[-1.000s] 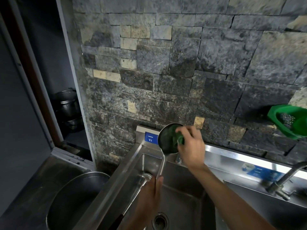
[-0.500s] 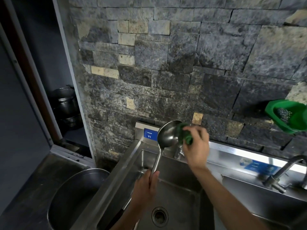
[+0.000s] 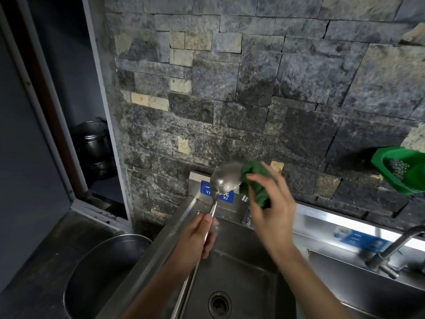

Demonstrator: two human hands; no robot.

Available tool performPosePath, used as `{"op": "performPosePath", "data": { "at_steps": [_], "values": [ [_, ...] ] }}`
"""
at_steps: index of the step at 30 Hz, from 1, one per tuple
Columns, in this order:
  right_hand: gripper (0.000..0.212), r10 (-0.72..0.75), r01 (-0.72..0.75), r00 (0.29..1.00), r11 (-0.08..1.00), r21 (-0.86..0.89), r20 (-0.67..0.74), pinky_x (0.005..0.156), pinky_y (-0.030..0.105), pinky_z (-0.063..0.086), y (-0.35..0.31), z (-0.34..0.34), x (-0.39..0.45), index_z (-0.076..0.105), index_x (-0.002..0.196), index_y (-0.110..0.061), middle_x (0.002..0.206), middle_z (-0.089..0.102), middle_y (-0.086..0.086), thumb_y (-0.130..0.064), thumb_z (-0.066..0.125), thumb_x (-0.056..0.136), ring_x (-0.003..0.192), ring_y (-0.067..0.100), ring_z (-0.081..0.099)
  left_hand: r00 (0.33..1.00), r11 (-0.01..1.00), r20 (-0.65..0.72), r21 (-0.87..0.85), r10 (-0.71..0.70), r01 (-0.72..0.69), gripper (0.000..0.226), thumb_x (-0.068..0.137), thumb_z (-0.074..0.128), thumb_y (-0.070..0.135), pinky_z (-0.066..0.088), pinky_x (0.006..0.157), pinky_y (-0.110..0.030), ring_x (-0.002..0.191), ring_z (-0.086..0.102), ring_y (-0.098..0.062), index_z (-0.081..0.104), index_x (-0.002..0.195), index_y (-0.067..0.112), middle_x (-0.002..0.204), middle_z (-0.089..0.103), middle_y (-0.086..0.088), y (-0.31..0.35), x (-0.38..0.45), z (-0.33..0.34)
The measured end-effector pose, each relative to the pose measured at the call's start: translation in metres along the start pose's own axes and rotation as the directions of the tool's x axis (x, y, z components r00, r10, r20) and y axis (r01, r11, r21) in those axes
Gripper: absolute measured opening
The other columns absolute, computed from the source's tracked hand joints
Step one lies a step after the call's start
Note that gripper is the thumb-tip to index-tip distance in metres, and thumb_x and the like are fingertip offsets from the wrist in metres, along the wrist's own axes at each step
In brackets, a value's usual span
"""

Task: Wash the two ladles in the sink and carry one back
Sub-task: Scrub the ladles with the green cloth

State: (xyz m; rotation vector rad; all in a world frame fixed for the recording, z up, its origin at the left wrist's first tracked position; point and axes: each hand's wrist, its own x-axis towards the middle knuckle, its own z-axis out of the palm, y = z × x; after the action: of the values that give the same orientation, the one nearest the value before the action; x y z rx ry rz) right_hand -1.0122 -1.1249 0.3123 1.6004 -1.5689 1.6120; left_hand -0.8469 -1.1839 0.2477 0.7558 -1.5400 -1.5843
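Above the steel sink (image 3: pixel 241 268) — left hand (image 3: pixel 197 240) grips the ladle (image 3: pixel 224 180) by its handle, bowl raised near the stone wall; right hand (image 3: pixel 269 208) clutches a green scouring cloth (image 3: pixel 255 180) against the bowl's right edge.

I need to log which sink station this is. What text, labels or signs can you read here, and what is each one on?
"YI" and "XI": white letters on the blue label on the sink's back rim, partly hidden by the ladle; the characters above them are unreadable.
Blue-and-white sticker on the backsplash near the faucet: too blurred to read.
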Motion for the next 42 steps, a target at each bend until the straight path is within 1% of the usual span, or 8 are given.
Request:
{"op": "performPosePath", "data": {
  "at_steps": [5, 14, 19, 25, 31, 34, 37, 42],
  "values": [
    [0.036, -0.277, 0.297, 0.947, 0.949, -0.110, 0.163, 0.108, 0.060, 0.042, -0.003, 0.023, -0.013, 0.065, 0.133, -0.022, 0.142, 0.059, 0.004, -0.037, 0.055, 0.101, 0.139, 0.029, 0.048, 0.999, 0.995, 0.015, -0.095, 0.031, -0.029, 0.019, 0.104, 0.045, 0.016, 0.031, 0.042, -0.023, 0.045, 0.035, -0.014, 0.045, 0.095, -0.001, 0.066, 0.046, -0.006, 0.010, -0.001, 0.005],
    [0.048, -0.251, 0.238, 0.942, 0.968, 0.085, 0.223, 0.113, 0.054, 0.040, -0.007, 0.043, -0.017, 0.067, 0.130, -0.019, 0.148, 0.051, 0.007, -0.006, 0.079, 0.085, 0.145, 0.028, 0.040, 0.983, 0.973, 0.044, 0.141, 0.178, -0.182, 0.028, 0.100, 0.045, 0.011, 0.055, 0.066, -0.045, 0.077, 0.064, -0.021, 0.058, 0.115, 0.030, 0.091, 0.067, -0.009, 0.029, -0.003, 0.014],
    [0.030, 0.192, -0.156, 0.979, 0.922, 0.354, -0.070, 0.106, 0.029, 0.048, -0.037, 0.041, 0.016, 0.067, 0.120, -0.009, 0.128, 0.066, 0.006, -0.012, 0.073, 0.090, 0.126, 0.014, 0.060, 0.996, 0.997, 0.048, 0.007, 0.071, -0.071, 0.035, 0.098, 0.048, 0.052, 0.022, 0.037, -0.022, 0.038, 0.031, -0.004, 0.046, 0.080, 0.022, 0.054, 0.036, 0.006, 0.038, -0.004, 0.022],
    [0.023, 0.698, -0.697, 0.643, 0.362, 0.619, 0.316, 0.086, 0.038, 0.061, -0.004, 0.020, 0.087, 0.073, 0.112, -0.017, 0.101, 0.076, 0.007, -0.015, 0.073, 0.089, 0.100, 0.028, 0.071, 0.990, 0.999, 0.140, 0.035, 0.002, -0.007, 0.039, 0.104, 0.043, 0.036, 0.027, 0.039, -0.014, 0.039, 0.027, -0.006, 0.039, 0.070, 0.017, 0.052, 0.030, 0.004, 0.040, -0.016, 0.009],
    [0.032, 0.201, -0.277, 0.701, 0.961, 0.002, 0.684, 0.094, 0.040, 0.056, -0.022, 0.020, 0.120, 0.072, 0.114, -0.023, 0.104, 0.074, -0.006, -0.021, 0.079, 0.084, 0.092, 0.009, 0.070, 0.966, 0.787, 0.198, 0.563, 0.169, -0.253, 0.038, 0.103, 0.045, 0.037, 0.044, 0.070, -0.026, 0.074, 0.059, -0.024, 0.061, 0.090, 0.005, 0.077, 0.063, -0.015, 0.026, -0.012, 0.011],
    [0.030, -0.016, 0.035, 0.831, 0.999, -0.024, 0.556, 0.077, 0.035, 0.064, -0.032, 0.027, 0.091, 0.071, 0.113, -0.021, 0.097, 0.074, -0.008, -0.018, 0.077, 0.084, 0.080, 0.005, 0.072, 0.964, 0.799, 0.086, 0.544, 0.251, -0.257, 0.035, 0.103, 0.046, 0.034, 0.045, 0.069, -0.031, 0.069, 0.059, -0.024, 0.059, 0.084, 0.007, 0.073, 0.062, -0.014, 0.025, -0.013, 0.017],
    [0.032, -0.219, 0.209, 0.927, 0.976, 0.067, 0.304, 0.110, 0.041, 0.048, -0.022, 0.026, 0.038, 0.074, 0.111, -0.016, 0.121, 0.072, -0.002, -0.020, 0.080, 0.080, 0.110, 0.007, 0.069, 0.974, 0.821, 0.024, 0.533, 0.224, -0.202, 0.039, 0.103, 0.044, 0.038, 0.044, 0.073, -0.029, 0.071, 0.059, -0.017, 0.059, 0.086, 0.007, 0.077, 0.064, -0.014, 0.022, -0.006, 0.013],
    [0.021, 0.501, -0.478, 0.865, 0.807, 0.346, 0.027, 0.084, 0.034, 0.061, -0.003, 0.027, 0.049, 0.076, 0.101, -0.021, 0.090, 0.075, -0.007, -0.012, 0.079, 0.083, 0.089, 0.015, 0.073, 0.966, 0.769, 0.085, 0.590, 0.244, -0.246, 0.039, 0.104, 0.045, 0.032, 0.041, 0.068, -0.021, 0.066, 0.055, -0.013, 0.059, 0.084, 0.001, 0.072, 0.062, -0.015, 0.022, -0.018, 0.012]
  ]
}}
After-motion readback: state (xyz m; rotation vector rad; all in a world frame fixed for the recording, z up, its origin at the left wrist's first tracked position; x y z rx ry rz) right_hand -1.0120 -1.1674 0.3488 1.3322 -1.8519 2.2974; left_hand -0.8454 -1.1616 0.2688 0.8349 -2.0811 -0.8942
